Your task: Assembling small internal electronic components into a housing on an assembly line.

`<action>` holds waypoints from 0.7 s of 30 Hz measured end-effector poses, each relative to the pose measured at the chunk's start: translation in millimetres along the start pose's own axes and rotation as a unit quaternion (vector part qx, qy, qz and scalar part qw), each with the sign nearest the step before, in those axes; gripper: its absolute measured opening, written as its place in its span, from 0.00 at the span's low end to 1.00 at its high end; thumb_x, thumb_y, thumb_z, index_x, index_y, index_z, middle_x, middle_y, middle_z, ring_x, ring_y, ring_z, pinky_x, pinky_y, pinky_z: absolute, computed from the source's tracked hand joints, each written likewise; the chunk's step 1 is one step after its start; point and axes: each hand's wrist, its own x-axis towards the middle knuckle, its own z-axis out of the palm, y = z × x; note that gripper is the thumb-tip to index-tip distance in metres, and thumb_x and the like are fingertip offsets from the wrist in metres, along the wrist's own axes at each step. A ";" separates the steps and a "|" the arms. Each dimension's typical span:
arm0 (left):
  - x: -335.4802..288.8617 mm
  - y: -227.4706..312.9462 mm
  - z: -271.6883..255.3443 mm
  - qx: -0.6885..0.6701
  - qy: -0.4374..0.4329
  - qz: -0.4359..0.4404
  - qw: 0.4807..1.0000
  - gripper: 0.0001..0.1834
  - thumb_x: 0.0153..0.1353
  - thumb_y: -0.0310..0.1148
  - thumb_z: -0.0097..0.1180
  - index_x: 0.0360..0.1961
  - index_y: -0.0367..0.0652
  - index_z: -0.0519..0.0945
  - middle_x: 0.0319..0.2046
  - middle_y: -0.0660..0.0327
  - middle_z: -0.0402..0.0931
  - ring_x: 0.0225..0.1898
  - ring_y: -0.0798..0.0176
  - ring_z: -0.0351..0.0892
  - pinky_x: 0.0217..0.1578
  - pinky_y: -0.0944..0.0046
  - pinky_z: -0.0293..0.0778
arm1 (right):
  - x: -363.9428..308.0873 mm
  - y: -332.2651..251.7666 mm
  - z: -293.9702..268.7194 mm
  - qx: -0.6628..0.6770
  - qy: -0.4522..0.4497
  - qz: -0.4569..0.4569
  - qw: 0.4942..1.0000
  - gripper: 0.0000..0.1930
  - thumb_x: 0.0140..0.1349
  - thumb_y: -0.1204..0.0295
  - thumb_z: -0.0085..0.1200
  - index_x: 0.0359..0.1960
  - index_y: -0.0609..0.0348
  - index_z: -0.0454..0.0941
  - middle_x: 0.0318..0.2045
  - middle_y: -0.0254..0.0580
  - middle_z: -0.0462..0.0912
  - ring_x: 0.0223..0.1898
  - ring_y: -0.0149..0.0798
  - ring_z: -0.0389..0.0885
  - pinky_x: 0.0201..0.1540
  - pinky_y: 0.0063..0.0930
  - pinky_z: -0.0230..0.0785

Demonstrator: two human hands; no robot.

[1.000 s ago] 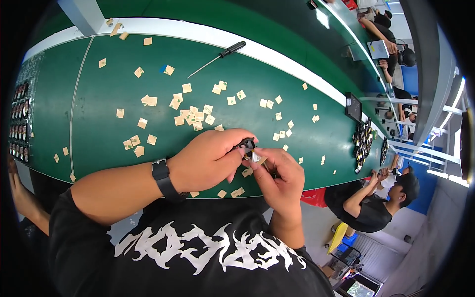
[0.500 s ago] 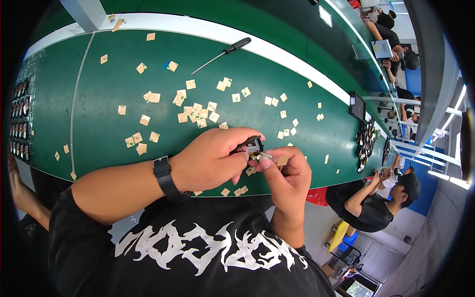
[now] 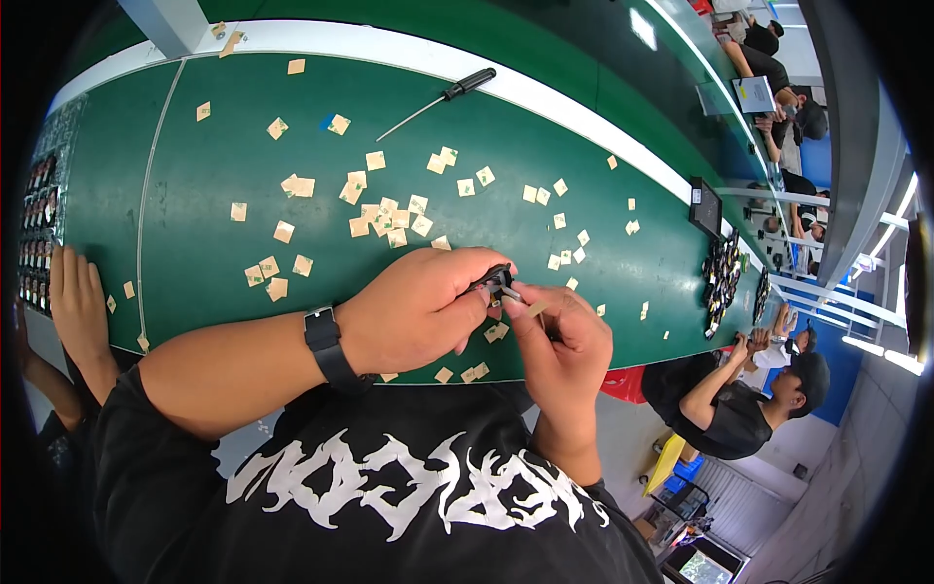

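My left hand (image 3: 413,307), a dark watch on its wrist, is closed round a small black plastic housing (image 3: 502,272) above the near edge of the table. Against the housing, the fingertips of my right hand (image 3: 564,336) pinch a small silvery-grey part (image 3: 510,292). A beige square sticker (image 3: 537,308) sticks out between the right fingers. The inside of the housing is mostly hidden by my fingers. Many similar beige squares (image 3: 387,216) lie scattered over the green tabletop (image 3: 204,253) beyond my hands.
A black-handled screwdriver (image 3: 470,81) lies toward the far edge. At far left, another person's hand (image 3: 80,302) rests by rows of small dark devices (image 3: 41,219). To the right are a heap of black parts (image 3: 720,277), a dark tray (image 3: 704,206) and a seated person (image 3: 725,409).
The right fingers have brought the silvery part closer to the housing, and its coloured wires no longer show. At far left, another person's hand has come onto the table.
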 end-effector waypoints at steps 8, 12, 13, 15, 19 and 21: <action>-1.0 -2.2 -1.1 0.024 -0.023 0.030 0.999 0.21 0.67 0.20 0.42 0.61 0.31 0.70 0.33 0.58 0.78 0.27 0.67 0.81 0.29 0.66 0.76 | 4.3 1.1 1.5 -0.030 -0.026 -0.023 0.999 0.08 0.61 0.82 0.64 0.42 0.65 0.86 0.34 0.42 0.85 0.28 0.28 0.80 0.28 0.19 0.69; -1.3 -5.6 0.7 -0.013 -0.018 -0.002 1.000 0.21 0.68 0.20 0.42 0.62 0.30 0.69 0.33 0.57 0.79 0.29 0.66 0.82 0.31 0.66 0.78 | 4.4 9.6 2.9 0.028 -0.031 0.031 0.999 0.07 0.63 0.79 0.64 0.41 0.66 0.86 0.30 0.36 0.80 0.26 0.24 0.74 0.28 0.17 0.64; -1.2 -7.7 1.0 -0.021 -0.020 0.003 1.000 0.21 0.69 0.21 0.42 0.63 0.30 0.69 0.33 0.57 0.79 0.29 0.66 0.82 0.31 0.66 0.78 | 4.4 10.4 2.9 0.058 -0.032 0.064 0.996 0.07 0.63 0.78 0.64 0.41 0.67 0.87 0.29 0.33 0.78 0.26 0.23 0.72 0.28 0.16 0.62; -1.0 -8.3 1.0 -0.029 -0.022 0.008 0.999 0.21 0.69 0.21 0.42 0.63 0.30 0.68 0.33 0.57 0.79 0.30 0.66 0.82 0.31 0.66 0.79 | 3.6 11.9 5.8 0.124 -0.019 0.105 0.987 0.07 0.63 0.79 0.64 0.41 0.67 0.87 0.29 0.31 0.77 0.27 0.22 0.70 0.29 0.16 0.61; 0.7 -5.5 -0.8 -0.023 -0.034 0.003 0.999 0.21 0.69 0.21 0.42 0.63 0.29 0.68 0.32 0.57 0.79 0.31 0.67 0.82 0.33 0.66 0.79 | 3.1 7.6 8.6 0.222 0.014 0.185 0.957 0.07 0.63 0.79 0.65 0.41 0.68 0.87 0.30 0.28 0.75 0.28 0.21 0.69 0.29 0.17 0.60; 1.4 -4.9 -1.5 -0.023 -0.041 0.000 0.999 0.21 0.69 0.21 0.42 0.63 0.29 0.68 0.32 0.57 0.79 0.31 0.67 0.82 0.34 0.66 0.79 | 2.1 7.8 10.0 0.230 0.027 0.180 0.956 0.07 0.63 0.79 0.65 0.41 0.67 0.87 0.30 0.28 0.76 0.27 0.21 0.69 0.29 0.16 0.60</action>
